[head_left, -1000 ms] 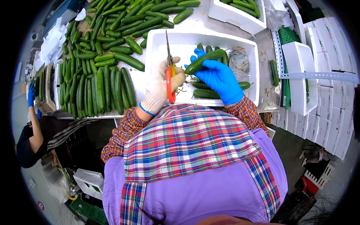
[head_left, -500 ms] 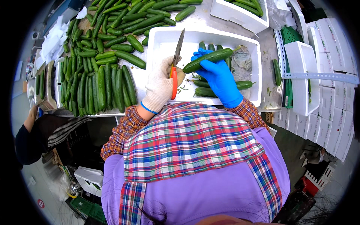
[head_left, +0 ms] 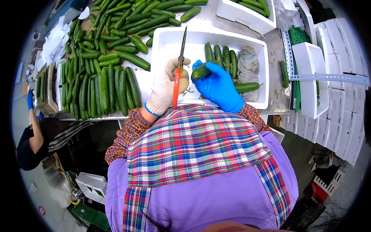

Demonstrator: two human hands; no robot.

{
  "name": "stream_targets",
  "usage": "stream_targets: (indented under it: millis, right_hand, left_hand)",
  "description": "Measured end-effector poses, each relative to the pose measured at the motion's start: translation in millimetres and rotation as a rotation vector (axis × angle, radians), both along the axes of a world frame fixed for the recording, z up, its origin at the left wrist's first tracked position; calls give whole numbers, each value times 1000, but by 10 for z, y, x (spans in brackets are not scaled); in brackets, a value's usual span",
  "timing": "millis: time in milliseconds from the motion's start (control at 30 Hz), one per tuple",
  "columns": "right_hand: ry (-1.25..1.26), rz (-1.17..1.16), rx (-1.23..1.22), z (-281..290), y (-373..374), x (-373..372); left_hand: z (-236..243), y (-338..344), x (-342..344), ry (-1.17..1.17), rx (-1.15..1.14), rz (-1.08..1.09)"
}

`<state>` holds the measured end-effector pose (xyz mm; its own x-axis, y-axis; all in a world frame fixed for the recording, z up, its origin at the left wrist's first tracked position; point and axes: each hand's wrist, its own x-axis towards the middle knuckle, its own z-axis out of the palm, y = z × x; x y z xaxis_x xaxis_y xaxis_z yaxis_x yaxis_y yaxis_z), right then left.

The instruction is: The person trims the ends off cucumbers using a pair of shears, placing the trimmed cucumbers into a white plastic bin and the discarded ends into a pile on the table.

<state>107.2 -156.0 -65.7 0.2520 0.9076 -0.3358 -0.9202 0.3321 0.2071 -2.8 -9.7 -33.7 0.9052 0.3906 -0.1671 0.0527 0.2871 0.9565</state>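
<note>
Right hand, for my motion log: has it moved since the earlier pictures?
Yes: the right hand has shifted slightly left and down the picture, against the white box.

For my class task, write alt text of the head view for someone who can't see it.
A white-gloved left hand holds scissors and a blue-gloved right hand holds a cucumber, both at a white box with other cucumbers inside. Many more cucumbers crowd the table to the left.
</note>
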Motion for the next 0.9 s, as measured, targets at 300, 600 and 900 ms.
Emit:
stream_targets:
  millis: [300,600,900]
  right_hand:
    - [16,33,-20,61,-64,115]
    - [-1558,276,-917,392,-181,151]
    - [-1906,345,-1135,411,-230,149]
  left_hand:
    - [176,86,-73,235,377,-79]
    - [170,194,-102,157,1029,-257]
    - [188,174,-70,241,1043,-265]
